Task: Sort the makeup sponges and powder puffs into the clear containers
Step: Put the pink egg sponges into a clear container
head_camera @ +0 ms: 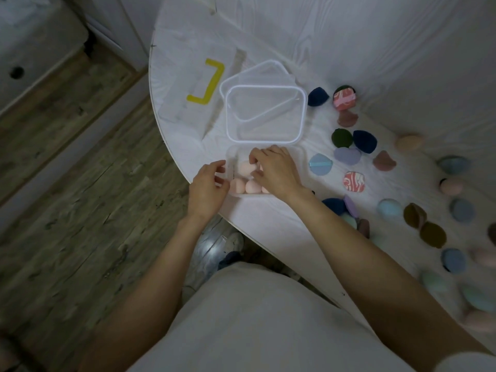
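1. Pale pink makeup sponges (243,181) lying packed together in the near clear container (231,167), close to the bench's (268,226) front edge; several visible, exact count hidden by the fingers.
2. Judged light, soft and springy: easy to squash, likely to bulge back up when crowded, so best pinched gently across the rounded body, not the tip.
3. Right hand (273,170) reached into the container from above, fingers curled among the sponges; whether pinching one or just pressing them down could not be told.
4. Left hand (208,187) curled against the container's left wall, seemingly steadying it. Thin plastic, judged light and slippery, apt to slide without that hold.
5. Just behind, a second clear container (265,114) standing open, apparently with nothing in it, another clear piece (255,73) lying partly under it, perhaps a lid.
6. To the right, unsorted powder puffs (346,140) and more sponges spread across the bench in navy, green, lilac, blue, brown and a pink-and-white swirl. Flat and floppy by the look of them, best taken by an edge.
7. Yellow bracket-shaped mark (208,83) at the far left of the bench.
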The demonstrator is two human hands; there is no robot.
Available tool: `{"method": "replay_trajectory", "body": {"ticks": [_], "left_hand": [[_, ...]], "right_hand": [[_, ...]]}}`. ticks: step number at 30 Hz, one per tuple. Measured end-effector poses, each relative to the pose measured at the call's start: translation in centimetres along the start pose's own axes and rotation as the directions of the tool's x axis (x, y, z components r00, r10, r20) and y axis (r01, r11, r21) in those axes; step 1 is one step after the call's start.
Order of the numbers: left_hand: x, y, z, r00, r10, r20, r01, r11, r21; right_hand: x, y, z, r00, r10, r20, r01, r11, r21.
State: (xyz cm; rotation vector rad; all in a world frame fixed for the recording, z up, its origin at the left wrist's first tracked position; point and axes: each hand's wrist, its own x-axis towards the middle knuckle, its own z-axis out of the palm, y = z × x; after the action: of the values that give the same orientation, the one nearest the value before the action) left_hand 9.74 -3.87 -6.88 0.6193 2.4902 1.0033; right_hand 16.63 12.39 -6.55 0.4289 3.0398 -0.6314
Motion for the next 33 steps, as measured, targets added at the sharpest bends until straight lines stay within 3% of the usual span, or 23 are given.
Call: {"method": "replay_trajectory", "body": {"ticks": [6, 10, 14, 22, 33], "left_hand": [[-0.2, 0.1, -0.1, 1.0, 0.015, 0.0, -0.015, 1.0, 0.021], [-0.6, 1.0, -0.1, 0.97, 0.234, -0.063, -0.215, 0.951, 0.222], [0.3, 2.7, 0.5, 0.926, 0.376, 0.041, -0.375, 0.895, 0.241], [1.6, 3.3, 1.5, 0.927, 0.296, 0.231, -0.355, 0.89, 0.284], [2.0, 3.5, 1.7, 0.925, 0.234, 0.3, -0.324, 0.898, 0.298]], "right_hand": [[-0.7, 0.6, -0.6, 0.998, 0.028, 0.053, -0.024, 0.998, -0.059], [-0.6, 0.2, -0.8, 0.998, -0.02, 0.061, 0.027, 0.993, -0.117], [-0.7, 0.2, -0.3, 1.0, -0.006, 0.014, 0.007, 0.994, -0.112], [-0.6, 0.6, -0.3, 0.998, 0.054, 0.014, -0.054, 0.997, 0.057], [-1.2, 0.9, -1.4, 0.993, 0.111, 0.05, -0.115, 0.991, 0.073]]}}
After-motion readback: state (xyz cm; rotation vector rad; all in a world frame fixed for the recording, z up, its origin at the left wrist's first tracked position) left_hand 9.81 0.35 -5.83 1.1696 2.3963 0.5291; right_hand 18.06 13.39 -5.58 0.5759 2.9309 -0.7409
